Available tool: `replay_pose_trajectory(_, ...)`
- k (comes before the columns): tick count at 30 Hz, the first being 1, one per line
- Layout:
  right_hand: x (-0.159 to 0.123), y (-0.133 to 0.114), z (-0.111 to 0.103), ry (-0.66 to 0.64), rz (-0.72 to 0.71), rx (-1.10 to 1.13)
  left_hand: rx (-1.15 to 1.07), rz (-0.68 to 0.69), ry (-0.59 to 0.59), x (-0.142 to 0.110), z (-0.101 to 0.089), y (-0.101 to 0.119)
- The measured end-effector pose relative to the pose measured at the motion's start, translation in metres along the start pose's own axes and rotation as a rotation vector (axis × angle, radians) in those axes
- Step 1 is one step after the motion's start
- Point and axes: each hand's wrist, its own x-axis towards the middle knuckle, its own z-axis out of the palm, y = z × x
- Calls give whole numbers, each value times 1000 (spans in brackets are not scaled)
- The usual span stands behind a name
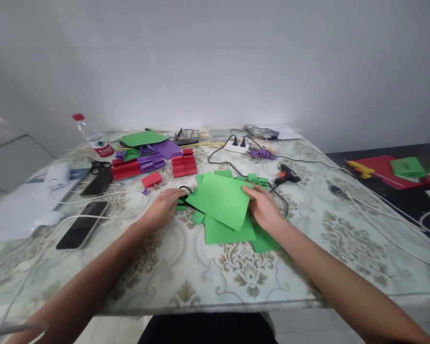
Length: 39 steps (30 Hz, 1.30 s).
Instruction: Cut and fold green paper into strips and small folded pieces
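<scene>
My right hand (264,206) pinches the right edge of a green paper sheet (220,198), thumb on top and fingers behind it. The sheet is tilted above other green sheets (229,234) on the table. To its left, my left hand (162,208) has its fingers closed on the handle of black scissors (185,200); the sheet covers part of them. Small green paper pieces (198,217) lie beneath and beside the sheet, and more folded green pieces (256,179) lie behind it.
Folded red strips (184,165) and purple strips (150,162) lie behind my left hand. Two phones (83,224) and a bottle (95,136) stand or lie at left. A power strip (236,146), black glue gun (286,175) and trailing cables are behind and right.
</scene>
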Motion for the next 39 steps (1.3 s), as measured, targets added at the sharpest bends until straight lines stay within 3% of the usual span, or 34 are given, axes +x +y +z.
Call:
replay_pose_trajectory(8, -18, 9, 11, -232, 81, -143, 142, 38, -75, 6, 9, 1)
replay_pose_trajectory(13, -12, 17, 4, -106, -88, -253, 198, -32, -78, 5, 2, 5)
replay_pose_trajectory(20, 15, 8, -17, 147, -282, -317, 204, -94, -148, 1, -15, 4)
replay_pose_trajectory(26, 18, 7, -21, 190, -300, -353, 219, -163, -175, 0, -27, -1)
replay_pose_trajectory(33, 18, 7, -19, 170, -266, -378, 191, -326, -22, 1, -43, -11)
replay_pose_trajectory(35, 17, 8, -17, 136, -249, -393, 129, -384, 25, 2, -48, -12)
replay_pose_trajectory(39, 9, 10, -12, 29, -205, -427, -292, -486, 56, 3, -50, -4)
